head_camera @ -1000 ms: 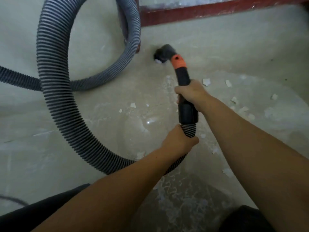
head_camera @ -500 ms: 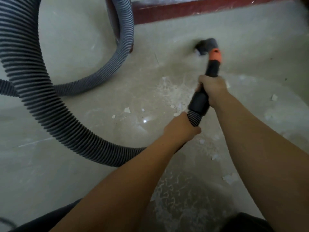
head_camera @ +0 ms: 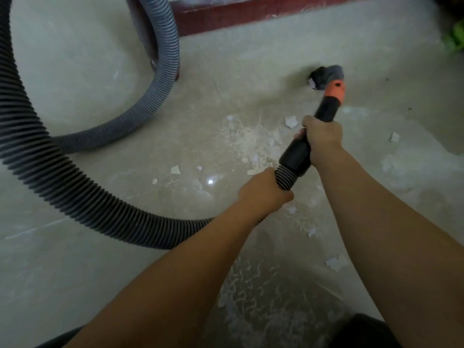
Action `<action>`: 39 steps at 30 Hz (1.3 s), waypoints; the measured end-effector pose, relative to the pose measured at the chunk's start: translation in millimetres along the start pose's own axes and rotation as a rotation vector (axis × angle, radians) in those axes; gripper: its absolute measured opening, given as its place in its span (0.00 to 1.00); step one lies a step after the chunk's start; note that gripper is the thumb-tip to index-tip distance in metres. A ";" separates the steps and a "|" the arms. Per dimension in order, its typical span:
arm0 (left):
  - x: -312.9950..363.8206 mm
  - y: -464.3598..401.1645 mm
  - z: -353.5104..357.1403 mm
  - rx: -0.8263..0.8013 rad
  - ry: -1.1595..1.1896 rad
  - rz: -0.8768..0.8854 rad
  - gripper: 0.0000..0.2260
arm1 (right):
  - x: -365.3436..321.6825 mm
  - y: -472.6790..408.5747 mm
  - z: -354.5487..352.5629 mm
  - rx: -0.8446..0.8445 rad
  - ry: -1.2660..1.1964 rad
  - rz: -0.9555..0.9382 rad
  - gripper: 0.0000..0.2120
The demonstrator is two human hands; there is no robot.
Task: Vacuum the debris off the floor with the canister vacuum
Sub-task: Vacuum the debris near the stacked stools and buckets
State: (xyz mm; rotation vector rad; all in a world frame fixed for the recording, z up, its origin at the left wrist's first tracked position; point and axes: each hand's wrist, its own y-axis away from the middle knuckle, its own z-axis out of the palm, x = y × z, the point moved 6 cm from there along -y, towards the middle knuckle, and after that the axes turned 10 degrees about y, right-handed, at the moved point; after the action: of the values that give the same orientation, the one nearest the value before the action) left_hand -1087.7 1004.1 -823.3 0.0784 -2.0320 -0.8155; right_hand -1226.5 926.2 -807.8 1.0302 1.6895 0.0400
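Floor [head_camera: 75, 259] fills nearly the whole view, pale and smooth with a small bright glint near its middle and chalky white smears toward my feet. Next in size is the ribbed grey hose [head_camera: 82, 204], which sweeps in a wide loop from the upper left, curves down across the left side and runs along the floor under my left forearm up to my hands; a second stretch of it arcs past the top, beside a dark red ledge [head_camera: 263, 11] at the far edge of the floor. My two bare forearms reach forward from the bottom of the view. My left hand [head_camera: 263, 194] grips the ribbed end of the hose just where it meets the black handle [head_camera: 297, 156], fingers curled round it. My right hand [head_camera: 322, 135] sits just ahead, fingers clamped round the middle of that black handle, thumb side toward the left. Beyond my right hand the handle carries an orange collar [head_camera: 335, 90], and past it the dark grey nozzle [head_camera: 324, 75] bends down to the floor, with a white scrap at its mouth. White debris [head_camera: 251, 139] lies scattered as chips and powder on the floor, thickest just left of the handle, with single flakes near my left hand, under my right forearm and off to the right.
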 end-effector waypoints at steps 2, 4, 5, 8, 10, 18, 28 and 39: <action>-8.4 3.6 -2.8 0.034 0.058 -0.038 0.12 | -7.6 8.1 22.0 -0.084 0.082 -0.072 0.09; -14.9 8.7 -0.1 0.064 0.144 -0.055 0.12 | -16.5 21.4 43.7 -0.221 0.189 -0.144 0.07; -16.5 10.4 1.9 0.072 0.182 -0.051 0.12 | -19.8 26.9 51.8 -0.294 0.249 -0.175 0.07; -11.5 9.8 10.8 0.051 0.242 -0.042 0.14 | -25.2 33.9 54.7 -0.438 0.360 -0.227 0.06; -3.6 6.7 19.5 -0.001 0.234 -0.037 0.17 | -24.2 23.7 39.7 -0.407 0.332 -0.226 0.04; 17.0 -30.1 7.1 -0.062 -0.042 0.008 0.13 | -6.4 -29.1 -11.7 0.003 -0.033 0.043 0.06; -5.7 -16.9 -7.5 0.113 0.239 -0.105 0.22 | -49.1 8.1 87.9 -0.505 0.456 -0.299 0.04; 8.4 42.3 50.7 -0.416 -0.118 0.009 0.13 | 44.7 48.8 -84.7 0.138 -0.080 0.087 0.08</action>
State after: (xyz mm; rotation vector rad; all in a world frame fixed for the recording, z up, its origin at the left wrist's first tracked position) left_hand -1121.3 1060.3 -811.1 -0.2181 -1.9265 -1.2434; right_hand -1265.5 1023.5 -784.0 1.1925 1.5911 -0.0613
